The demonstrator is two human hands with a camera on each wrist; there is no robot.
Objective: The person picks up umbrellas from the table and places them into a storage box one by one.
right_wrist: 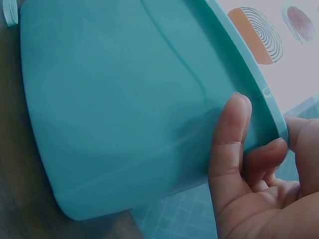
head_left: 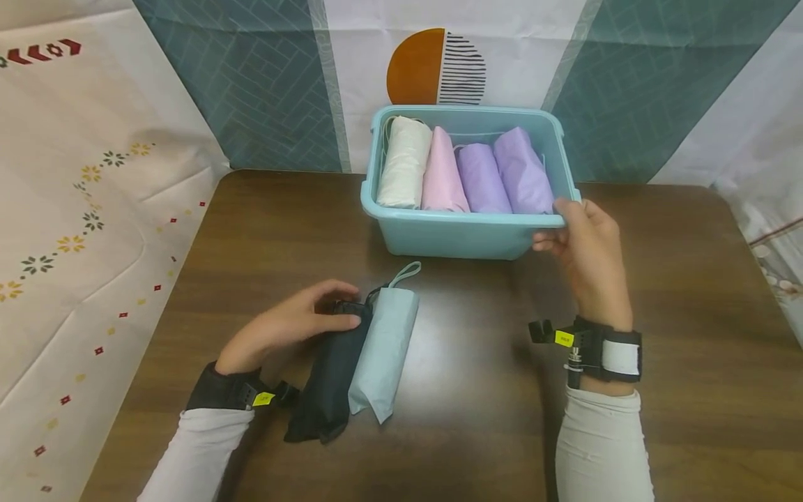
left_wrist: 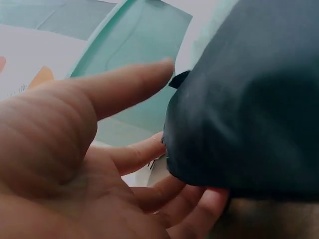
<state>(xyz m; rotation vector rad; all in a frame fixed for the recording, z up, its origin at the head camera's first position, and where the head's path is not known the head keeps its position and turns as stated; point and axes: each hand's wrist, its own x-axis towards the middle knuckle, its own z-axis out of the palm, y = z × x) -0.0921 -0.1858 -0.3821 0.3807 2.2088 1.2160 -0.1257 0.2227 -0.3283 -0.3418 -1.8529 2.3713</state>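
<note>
My left hand (head_left: 290,324) holds the upper end of a black folded umbrella (head_left: 327,383), which lies on the table; in the left wrist view the fingertips reach around the edge of its dark cover. Right beside it is a light blue folded umbrella (head_left: 385,345) with a wrist loop at its far end. At the back, my right hand (head_left: 592,251) grips the front right corner of a light blue plastic bin (head_left: 452,236). Inside the bin stand a white folded umbrella (head_left: 404,164), a pink one (head_left: 443,178) and two purple ones (head_left: 523,174), side by side.
The brown wooden table (head_left: 464,446) carries the bin near its back edge. Behind it hangs a patterned cloth (head_left: 251,84) with an orange half circle. Another cloth (head_left: 75,314), with small flowers, runs along the left side. Each wrist wears a strapped camera.
</note>
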